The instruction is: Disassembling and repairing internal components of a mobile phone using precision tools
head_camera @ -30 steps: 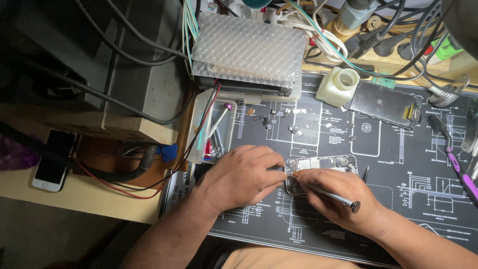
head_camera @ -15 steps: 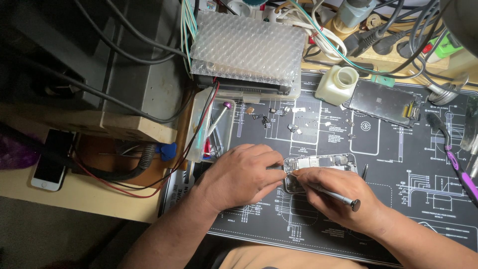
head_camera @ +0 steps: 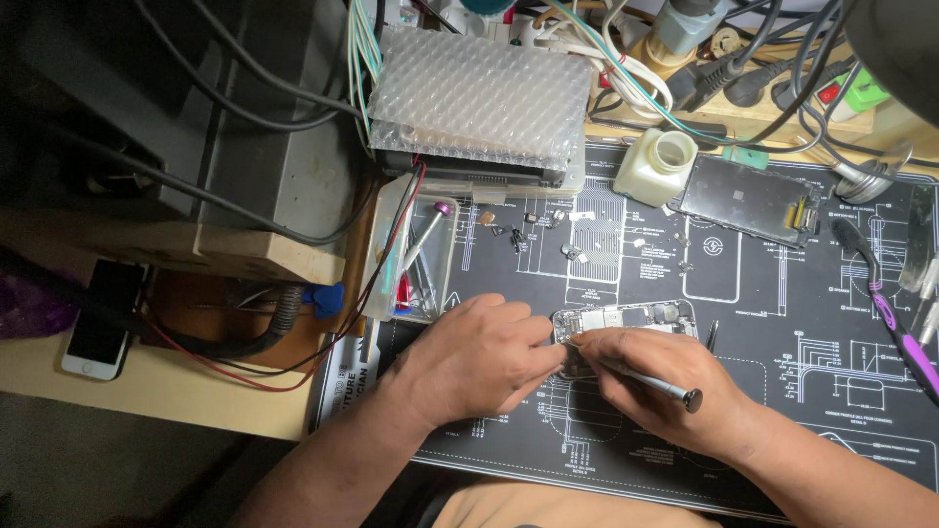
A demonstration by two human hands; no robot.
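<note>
Pinning an opened silver smartphone chassis w/ exposed circuit board [head_camera: 626, 321] flat on black repair mat w/ white schematic print [head_camera: 782, 391], left hand [head_camera: 479, 357] curled over phone's left end, fingers [head_camera: 543, 362] closed down on its edge – prob. to stop it sliding while tool works. Right hand [head_camera: 665, 386] pinched round a slim metal screwdriver w/ dark round cap [head_camera: 650, 381], pen-style grip, tip angled down-left into chassis beside left fingertips; exact screw or part under tip hidden by both hands. Phone sits mid-mat, close to body, so both wrists rest on mat for steadiness.

Lying top right, well apart from phone: detached dark rectangular screen panel [head_camera: 748, 200], face up, out of the work zone. Just left of it, small cream plastic bottle w/ open neck [head_camera: 653, 168]. Scattered between bottle and phone: tiny metal screws & brackets [head_camera: 572, 254], spread over mat's printed boxes, seemingly kept sorted by position. Left of mat, clear plastic tray [head_camera: 411, 256] w/ purple-tipped tool, within left hand's reach. Behind, grey box device wrapped in bubble wrap [head_camera: 479, 93], cables trailing over it. Far right edge: purple-handled tool [head_camera: 895, 323]. Far left, on wooden bench [head_camera: 147, 381], white smartphone w/ dark screen [head_camera: 100, 318], well apart from everything in use.
</note>
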